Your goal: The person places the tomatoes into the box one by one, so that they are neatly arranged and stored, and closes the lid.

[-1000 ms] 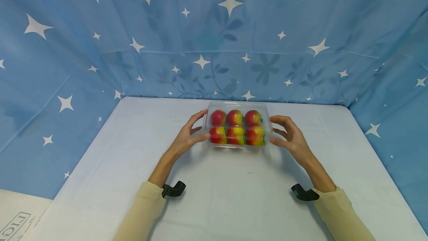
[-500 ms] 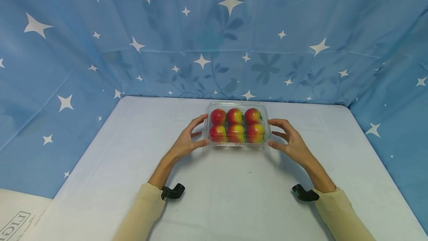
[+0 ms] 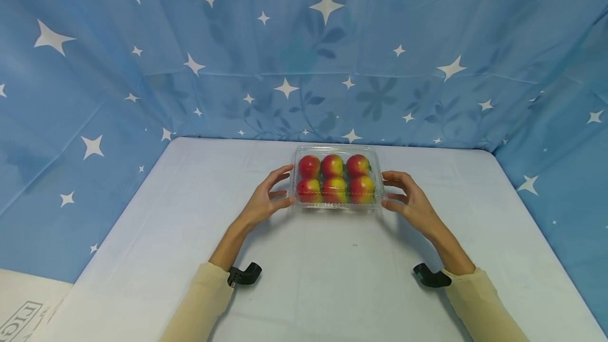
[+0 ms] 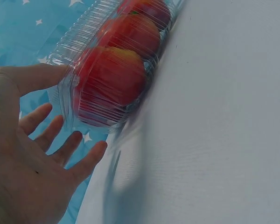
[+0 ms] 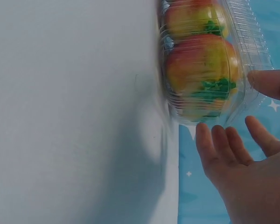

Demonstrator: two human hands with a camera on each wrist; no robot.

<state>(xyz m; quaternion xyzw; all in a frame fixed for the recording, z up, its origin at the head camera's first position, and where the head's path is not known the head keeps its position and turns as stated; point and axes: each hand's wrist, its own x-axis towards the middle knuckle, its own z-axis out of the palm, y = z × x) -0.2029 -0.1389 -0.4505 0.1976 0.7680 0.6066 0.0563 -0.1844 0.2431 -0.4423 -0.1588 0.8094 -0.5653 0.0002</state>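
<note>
A clear plastic clamshell box [image 3: 334,206] sits near the far edge of the table, its lid lying over two rows of red-and-yellow fruits [image 3: 334,188] with green leaves. At its left end is my left hand [image 3: 261,203]; the left wrist view has the thumb [image 4: 42,77] on the box's rim and the fingers spread, apart from the end wall. My right hand [image 3: 415,207] mirrors it at the right end. There the thumb tip [image 5: 259,80] meets the rim, while the fingers [image 5: 224,144] extend just off the box's end. Neither hand is curled round the box.
A white cloth covers the table [image 3: 328,278]. Blue curtains [image 3: 294,41] with white stars hang behind it and at both sides. A pale printed sheet or box [image 3: 28,305] shows at the lower left. Each wrist wears a black camera mount [image 3: 244,274].
The lid's front edge has come down toward the near rim of the box. Both thumbs have moved slightly down and nearer with it; the fruits have stayed in place.
</note>
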